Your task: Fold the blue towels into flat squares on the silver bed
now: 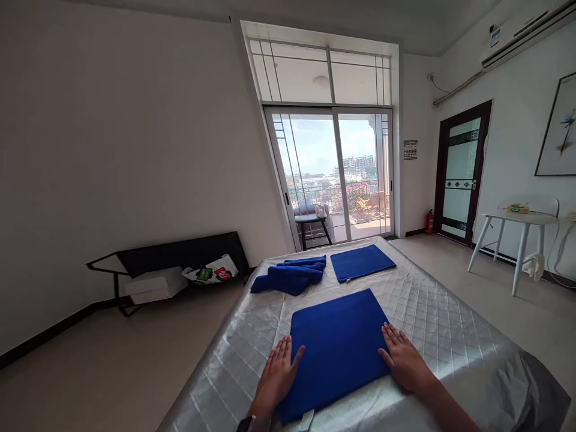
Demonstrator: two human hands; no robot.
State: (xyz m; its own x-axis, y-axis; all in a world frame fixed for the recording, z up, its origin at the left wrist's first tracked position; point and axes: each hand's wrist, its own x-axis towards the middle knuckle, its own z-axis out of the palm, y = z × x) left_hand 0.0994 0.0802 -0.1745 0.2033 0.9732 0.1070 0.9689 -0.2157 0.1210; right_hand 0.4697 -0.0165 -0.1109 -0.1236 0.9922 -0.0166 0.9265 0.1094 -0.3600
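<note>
A flat blue cloth rectangle (337, 348) lies spread on the bed, with a pale tag at its near edge. My left hand (279, 369) rests flat along its left edge, thumb on the cloth and fingers stretched out. At the right edge, my right hand (402, 357) lies with its fingers extended and its thumb touching the cloth. Farther back sits a second flat blue cloth (362, 263). To its left is a crumpled pile of blue cloth (292, 275), how many pieces I cannot tell.
The bed has a silvery quilted cover (432, 312). On the left stands a black rack (180, 252) with a white box (153, 287) and a printed bag (213, 271). A white table (522, 217) with a tissue pack (517, 208) is at right. Sliding glass doors (335, 174) are beyond.
</note>
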